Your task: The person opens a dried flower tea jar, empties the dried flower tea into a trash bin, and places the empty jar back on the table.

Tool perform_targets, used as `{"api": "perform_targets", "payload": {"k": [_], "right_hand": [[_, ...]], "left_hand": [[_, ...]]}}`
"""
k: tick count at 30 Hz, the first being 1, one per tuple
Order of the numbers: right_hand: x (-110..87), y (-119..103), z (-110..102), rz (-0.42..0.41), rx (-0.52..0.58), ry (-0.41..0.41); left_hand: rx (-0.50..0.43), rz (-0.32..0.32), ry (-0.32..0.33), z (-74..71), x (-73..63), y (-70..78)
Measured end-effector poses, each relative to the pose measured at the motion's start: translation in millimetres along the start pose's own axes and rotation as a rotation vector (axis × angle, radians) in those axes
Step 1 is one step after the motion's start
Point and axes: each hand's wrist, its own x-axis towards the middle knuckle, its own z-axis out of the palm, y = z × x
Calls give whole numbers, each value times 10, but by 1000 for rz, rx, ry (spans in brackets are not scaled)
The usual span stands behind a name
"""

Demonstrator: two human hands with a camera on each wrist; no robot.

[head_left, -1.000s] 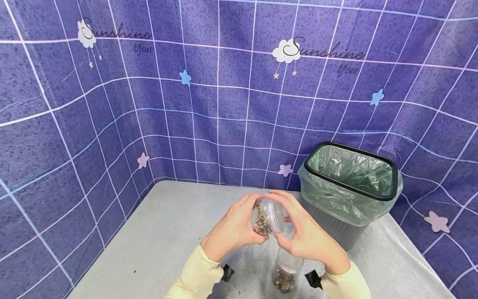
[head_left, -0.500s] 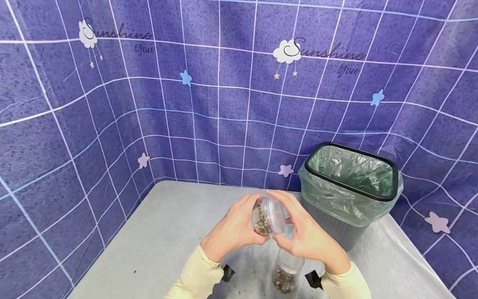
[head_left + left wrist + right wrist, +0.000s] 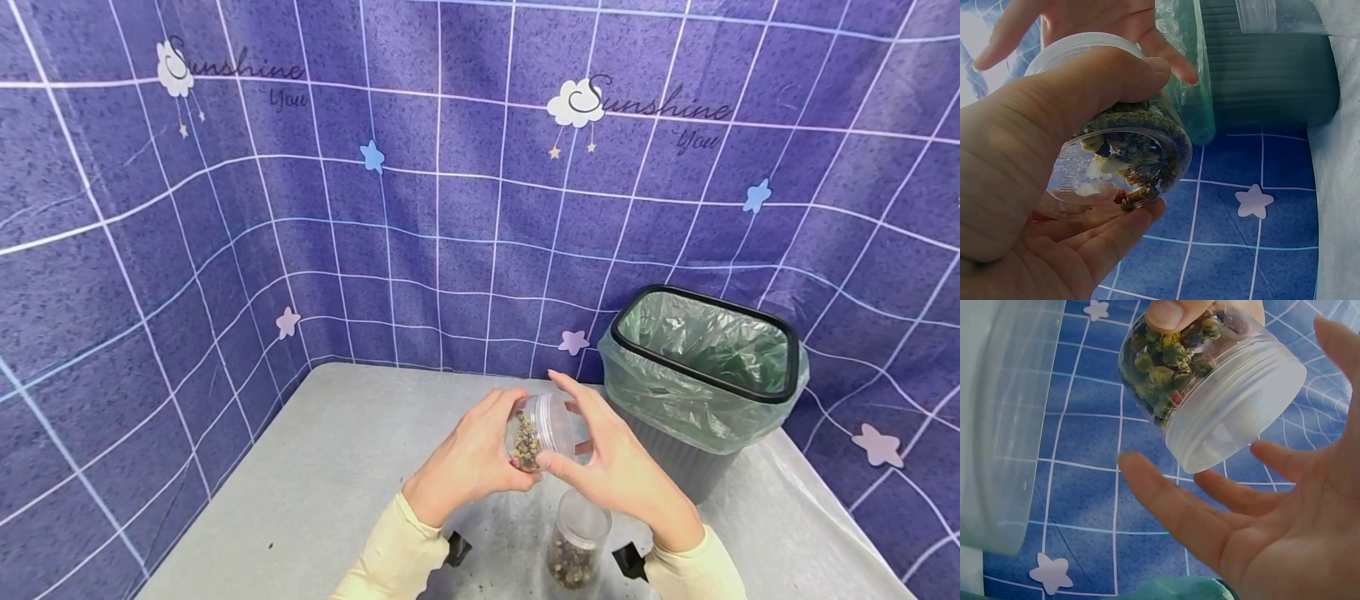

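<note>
A clear plastic jar (image 3: pixel 527 437) holding dried flower buds is tilted on its side above the table, its translucent lid (image 3: pixel 1238 415) in place. My left hand (image 3: pixel 468 454) grips the jar's body, with the thumb across its side in the left wrist view. Around the lid, my right hand (image 3: pixel 611 458) has its fingers spread; in the right wrist view fingers (image 3: pixel 1172 506) and lid are apart. Below the right hand, a second clear jar (image 3: pixel 576 546) with dark dried bits stands upright on the table. Whether that one has a lid, I cannot tell.
A grey bin (image 3: pixel 660 450) with a green liner (image 3: pixel 675 408) and black rim stands at the back right. Purple gridded cloth (image 3: pixel 465 208) hangs behind the grey tabletop (image 3: pixel 315 483). Small dark specks (image 3: pixel 271 545) lie on the table.
My right hand has loosened from the lid and spread its fingers, the upper ones lifting and the thumb shifting left. The left hand and its jar stay about where they were.
</note>
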Motion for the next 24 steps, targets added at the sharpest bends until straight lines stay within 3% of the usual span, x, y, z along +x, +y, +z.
{"api": "perform_targets", "payload": {"k": [12, 24], "right_hand": [[-1, -32, 28, 105, -64, 75], [1, -67, 53, 218, -119, 51]], "left_hand": [[14, -9, 11, 1, -2, 13], [-4, -14, 11, 8, -5, 11]]}}
